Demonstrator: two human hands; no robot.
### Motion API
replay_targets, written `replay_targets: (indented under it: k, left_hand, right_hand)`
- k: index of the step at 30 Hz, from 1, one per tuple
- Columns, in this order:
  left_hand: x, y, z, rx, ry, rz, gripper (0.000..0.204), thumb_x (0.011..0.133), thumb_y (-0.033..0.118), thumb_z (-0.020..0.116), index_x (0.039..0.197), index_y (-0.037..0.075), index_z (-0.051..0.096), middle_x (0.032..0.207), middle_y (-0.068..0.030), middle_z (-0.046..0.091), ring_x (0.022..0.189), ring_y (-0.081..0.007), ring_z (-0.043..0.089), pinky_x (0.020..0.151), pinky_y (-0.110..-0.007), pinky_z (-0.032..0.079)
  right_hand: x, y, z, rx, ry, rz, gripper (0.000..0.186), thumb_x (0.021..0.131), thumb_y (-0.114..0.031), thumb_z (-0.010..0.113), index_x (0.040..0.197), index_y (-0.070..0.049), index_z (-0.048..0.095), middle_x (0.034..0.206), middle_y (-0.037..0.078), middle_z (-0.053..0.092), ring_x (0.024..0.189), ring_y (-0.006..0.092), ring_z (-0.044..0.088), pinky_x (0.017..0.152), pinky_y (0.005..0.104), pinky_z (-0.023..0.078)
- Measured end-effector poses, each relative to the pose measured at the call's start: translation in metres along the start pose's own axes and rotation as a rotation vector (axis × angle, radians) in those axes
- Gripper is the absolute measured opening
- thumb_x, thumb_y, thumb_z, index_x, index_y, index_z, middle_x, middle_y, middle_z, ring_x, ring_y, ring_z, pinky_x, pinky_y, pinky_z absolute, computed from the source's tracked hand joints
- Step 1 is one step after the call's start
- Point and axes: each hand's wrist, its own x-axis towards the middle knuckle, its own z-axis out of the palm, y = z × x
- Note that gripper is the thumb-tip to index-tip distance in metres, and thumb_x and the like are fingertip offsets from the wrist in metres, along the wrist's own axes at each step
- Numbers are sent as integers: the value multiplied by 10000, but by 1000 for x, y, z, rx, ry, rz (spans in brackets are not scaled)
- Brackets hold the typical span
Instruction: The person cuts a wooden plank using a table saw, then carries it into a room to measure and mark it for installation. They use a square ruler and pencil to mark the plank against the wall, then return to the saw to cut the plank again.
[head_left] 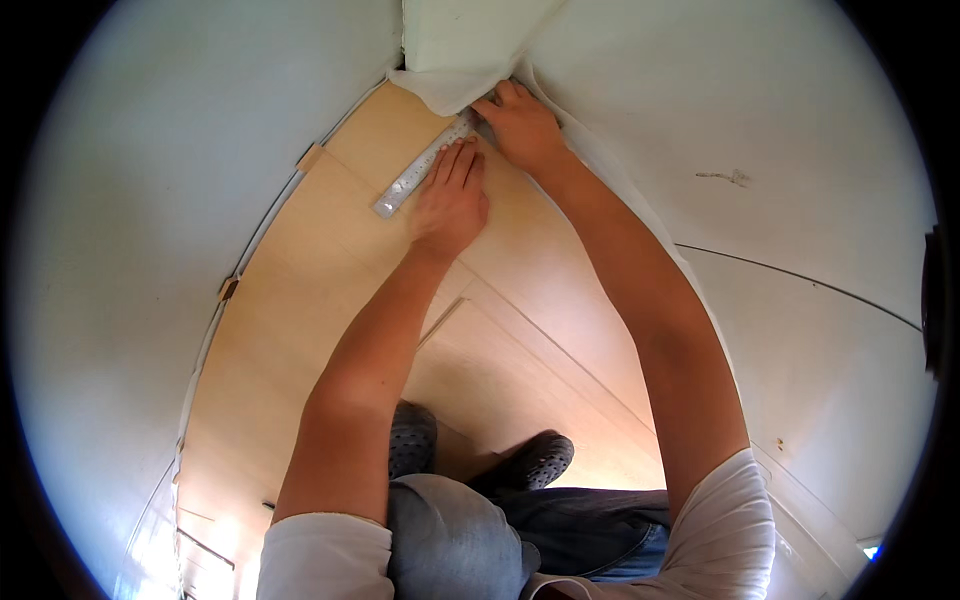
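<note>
A metal ruler (400, 190) lies at a slant on the light wood-look floor planks (380, 130), close to the far corner. My left hand (450, 200) rests flat beside it, fingers stretched out with their tips pressing on its edge. By the ruler's far end, my right hand (525, 125) is closed, its fingers bent down against the floor beside the right wall. Whatever its fingers may hold is hidden. A loose white sheet (445, 90) lies crumpled in the corner and runs behind the right hand along the wall's foot.
Pale walls rise on the left (200, 150) and right (800, 130). Small wooden spacers (310, 157) sit in the gap along the left wall. A plank edge (442, 322) shows in front of my dark clogs (540, 460), where I crouch.
</note>
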Motion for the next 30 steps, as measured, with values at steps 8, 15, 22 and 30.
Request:
replay_targets:
  k: [8, 15, 22, 30]
  left_hand:
    - [-10, -1, 7, -118, -167, 139, 427, 847, 118, 609, 1263, 22, 603, 1384, -138, 553, 1348, -301, 478, 1194, -442, 342]
    - [-15, 6, 8, 88, -153, 133, 595, 967, 262, 525, 1493, 0, 434, 1583, -170, 388, 1488, -333, 318, 1265, -442, 206]
    - [-42, 86, 20, -38, -233, 149, 596, 971, 252, 535, 1477, -45, 428, 1596, -214, 347, 1499, -353, 298, 1271, -456, 184]
    - [-58, 86, -5, -683, -504, -84, 585, 1002, 297, 603, 1469, -20, 451, 1477, -219, 489, 1408, -312, 439, 1172, -421, 362]
  right_hand:
    - [-15, 14, -48, -161, -103, 4, 124, 853, -81, 615, 968, -66, 660, 1020, 107, 646, 989, 297, 647, 749, 434, 576]
    - [-177, -2, -145, -56, -309, 170, 119, 824, -112, 624, 920, -45, 605, 915, 145, 679, 892, 337, 679, 733, 476, 564]
    - [-327, -7, -173, 100, -494, 427, 158, 841, -163, 662, 923, -39, 607, 846, 149, 675, 822, 344, 681, 725, 459, 561]
    - [-335, -53, -147, 591, -394, 682, 248, 854, -206, 686, 1011, -18, 651, 904, 165, 734, 807, 363, 708, 762, 432, 569]
